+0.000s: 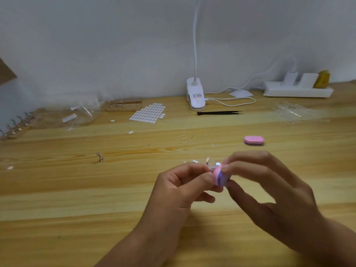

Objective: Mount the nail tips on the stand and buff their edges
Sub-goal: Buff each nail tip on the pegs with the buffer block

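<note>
Above desk: right hand tight around pink buffer, left hand around nail tip; lamp label illegible.

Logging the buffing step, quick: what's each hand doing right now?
Left hand: pinches a small clear piece, apparently a nail tip.
Right hand: holds the pink-and-purple buffer block against it.

The wooden surface carries a clip lamp at the wall. Just in front of the lamp lie black tweezers. Left of it are a sticker sheet and a stand, right of it a power strip. Nearer and to the right lies a pink buffer.
</note>
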The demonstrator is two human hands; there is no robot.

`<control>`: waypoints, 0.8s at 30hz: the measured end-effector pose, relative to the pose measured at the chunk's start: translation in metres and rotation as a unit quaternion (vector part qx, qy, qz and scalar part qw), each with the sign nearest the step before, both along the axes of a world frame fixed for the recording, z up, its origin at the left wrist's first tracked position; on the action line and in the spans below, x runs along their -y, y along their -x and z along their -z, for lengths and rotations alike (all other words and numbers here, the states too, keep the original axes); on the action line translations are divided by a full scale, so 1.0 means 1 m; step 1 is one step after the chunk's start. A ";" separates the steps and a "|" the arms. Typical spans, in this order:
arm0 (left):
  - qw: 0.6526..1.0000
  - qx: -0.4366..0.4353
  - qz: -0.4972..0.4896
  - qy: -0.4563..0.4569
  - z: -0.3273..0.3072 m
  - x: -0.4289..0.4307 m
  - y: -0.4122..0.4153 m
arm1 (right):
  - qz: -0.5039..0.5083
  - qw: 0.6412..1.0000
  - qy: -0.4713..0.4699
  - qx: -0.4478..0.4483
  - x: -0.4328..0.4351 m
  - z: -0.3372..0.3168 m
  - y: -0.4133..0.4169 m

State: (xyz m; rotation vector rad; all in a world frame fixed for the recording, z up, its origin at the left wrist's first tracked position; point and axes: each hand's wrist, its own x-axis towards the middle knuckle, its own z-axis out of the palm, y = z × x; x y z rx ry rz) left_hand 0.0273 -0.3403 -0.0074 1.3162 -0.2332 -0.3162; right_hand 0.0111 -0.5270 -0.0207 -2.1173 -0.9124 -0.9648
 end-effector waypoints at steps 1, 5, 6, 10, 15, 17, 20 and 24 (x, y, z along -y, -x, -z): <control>1.000 0.000 0.010 0.002 0.000 0.001 0.000 | 0.001 1.000 0.016 0.006 0.001 0.001 0.000; 1.000 -0.018 0.016 0.006 0.002 0.001 -0.003 | 0.048 0.999 0.016 0.010 0.010 -0.001 -0.009; 1.000 -0.018 0.017 0.008 0.002 0.001 -0.004 | 0.039 0.999 0.001 0.010 0.009 -0.001 -0.008; 0.999 0.013 0.049 0.012 0.002 0.001 -0.004 | 0.001 0.999 0.033 0.036 0.002 0.003 0.000; 1.000 0.005 0.024 0.007 0.003 0.000 -0.005 | 0.049 0.998 0.028 0.028 0.008 0.001 -0.008; 1.000 0.019 0.021 0.001 0.004 0.001 -0.004 | 0.030 0.998 0.023 0.041 0.003 0.002 -0.003; 0.999 0.046 0.024 -0.013 0.004 0.001 -0.001 | 0.025 0.997 0.060 0.049 0.003 0.004 -0.001; 0.998 0.053 -0.004 -0.026 0.004 -0.001 -0.003 | 0.054 0.997 0.047 0.036 0.008 0.002 -0.007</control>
